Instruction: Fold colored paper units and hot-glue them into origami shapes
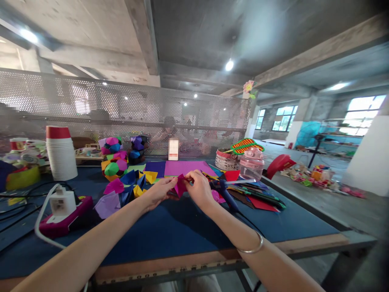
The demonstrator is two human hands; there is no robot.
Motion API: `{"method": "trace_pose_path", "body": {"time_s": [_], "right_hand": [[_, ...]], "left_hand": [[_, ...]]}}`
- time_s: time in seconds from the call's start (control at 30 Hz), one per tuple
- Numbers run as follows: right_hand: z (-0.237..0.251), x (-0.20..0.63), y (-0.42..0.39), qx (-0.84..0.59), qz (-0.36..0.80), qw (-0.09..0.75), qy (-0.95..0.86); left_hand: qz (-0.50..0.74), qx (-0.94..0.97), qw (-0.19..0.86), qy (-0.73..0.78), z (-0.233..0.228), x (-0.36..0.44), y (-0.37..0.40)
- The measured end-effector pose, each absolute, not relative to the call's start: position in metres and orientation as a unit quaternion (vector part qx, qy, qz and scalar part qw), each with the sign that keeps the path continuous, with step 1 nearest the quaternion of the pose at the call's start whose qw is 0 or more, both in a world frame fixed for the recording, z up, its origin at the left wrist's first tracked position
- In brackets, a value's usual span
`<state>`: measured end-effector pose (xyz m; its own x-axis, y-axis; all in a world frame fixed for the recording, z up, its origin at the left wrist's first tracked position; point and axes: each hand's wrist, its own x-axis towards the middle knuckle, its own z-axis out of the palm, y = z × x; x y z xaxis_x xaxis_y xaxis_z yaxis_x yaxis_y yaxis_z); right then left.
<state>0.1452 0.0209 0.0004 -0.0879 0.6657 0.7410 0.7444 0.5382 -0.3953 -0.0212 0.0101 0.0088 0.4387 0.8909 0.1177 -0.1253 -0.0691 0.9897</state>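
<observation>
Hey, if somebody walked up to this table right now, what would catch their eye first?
Probably the left hand and right hand meeting mid-table, both pinching a folded magenta paper piece. Next, the bright paper balls stacked behind a scatter of folded paper units to the left, and the tall stack of white cups with a red top further left on the blue table.

Folded paper piece (181, 186) between both hands, paper sheets (185, 168) behind, stacked cups (61, 153) far left, jar (251, 164) right.
</observation>
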Motion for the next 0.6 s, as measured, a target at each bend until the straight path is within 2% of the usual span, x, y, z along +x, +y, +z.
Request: {"method": "trace_pose_path", "body": {"time_s": [0.27,0.6], "right_hand": [[0.004,0.145,0.018,-0.504,-0.05,0.483,-0.714],[0.0,0.145,0.026,-0.517,0.063,0.48,-0.706]], "left_hand": [[0.473,0.567,0.613,0.281,0.008,-0.024,0.017],[0.54,0.538,0.578,0.292,0.007,-0.024,0.023]]}}
